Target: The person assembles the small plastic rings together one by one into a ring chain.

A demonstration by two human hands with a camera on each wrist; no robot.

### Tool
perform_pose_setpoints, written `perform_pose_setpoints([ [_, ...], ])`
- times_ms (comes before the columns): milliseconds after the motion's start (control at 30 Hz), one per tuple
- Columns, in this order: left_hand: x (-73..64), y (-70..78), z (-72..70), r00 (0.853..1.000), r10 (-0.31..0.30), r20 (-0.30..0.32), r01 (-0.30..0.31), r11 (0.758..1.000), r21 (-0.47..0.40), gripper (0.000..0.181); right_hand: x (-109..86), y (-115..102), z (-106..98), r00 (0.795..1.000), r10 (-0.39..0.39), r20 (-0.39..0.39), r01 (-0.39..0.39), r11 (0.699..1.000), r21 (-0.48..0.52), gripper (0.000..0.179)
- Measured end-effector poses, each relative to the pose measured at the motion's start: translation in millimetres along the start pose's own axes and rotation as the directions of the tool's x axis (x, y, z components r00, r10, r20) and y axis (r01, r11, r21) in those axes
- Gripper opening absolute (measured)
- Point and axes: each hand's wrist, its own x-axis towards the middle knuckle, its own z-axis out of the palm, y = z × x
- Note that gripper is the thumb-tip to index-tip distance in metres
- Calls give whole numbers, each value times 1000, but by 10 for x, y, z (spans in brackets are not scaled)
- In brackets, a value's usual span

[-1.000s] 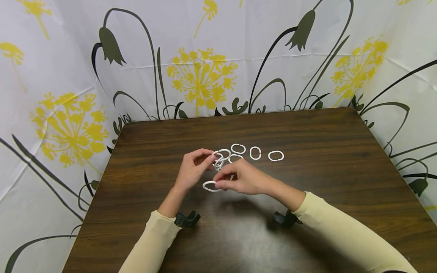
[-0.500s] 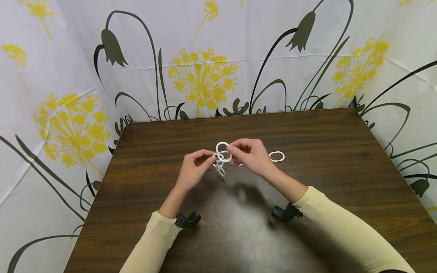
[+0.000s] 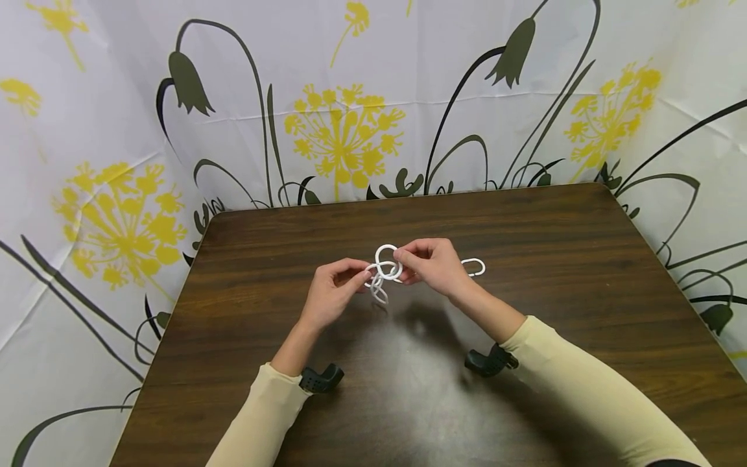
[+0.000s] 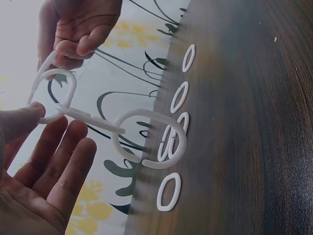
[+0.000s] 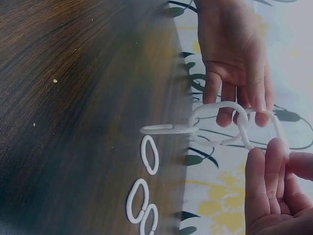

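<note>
Between thumb and fingers, my left hand (image 3: pixel 335 288) pinches a white plastic chain link (image 4: pixel 74 90). From it a short chain trails, with an end link (image 4: pixel 183 149) hanging over the table in the left wrist view. My right hand (image 3: pixel 432 263) pinches another white link (image 3: pixel 378 251), raised level with the left one. The two pinched links cross each other in the head view; whether they are hooked together I cannot tell. Both palms show in the wrist views, the left hand (image 5: pixel 232 58) at the top of the right wrist view.
Several loose white links lie on the dark wood-grain table (image 3: pixel 262 240). One link (image 3: pixel 480 264) shows just beyond my right hand; others, such as this link (image 5: pixel 149 155), lie in a row. A flower-print curtain (image 3: pixel 233 149) hangs behind the far edge.
My right hand has risen from the near side with its link to meet the left hand's link. Over the last half second that link shifted slightly right. The left hand has stayed nearly still.
</note>
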Motion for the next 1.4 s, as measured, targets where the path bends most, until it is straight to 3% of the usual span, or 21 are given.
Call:
perform_pose_setpoints([
  [333,10,6,-6,999,32,19,-32,999,-25,23,10,22,-22,999,31,-15,-31,1000,2,22],
  [1000,-9,-19,4,1000,15,15,-15,999,-32,21,24,100,15,997,46,-55,-50,996,-74,17],
  [1400,-46,-11,22,1000,21,8,-21,1000,-24,17,9,125,33,997,2,-78,-15,986,-165,14],
])
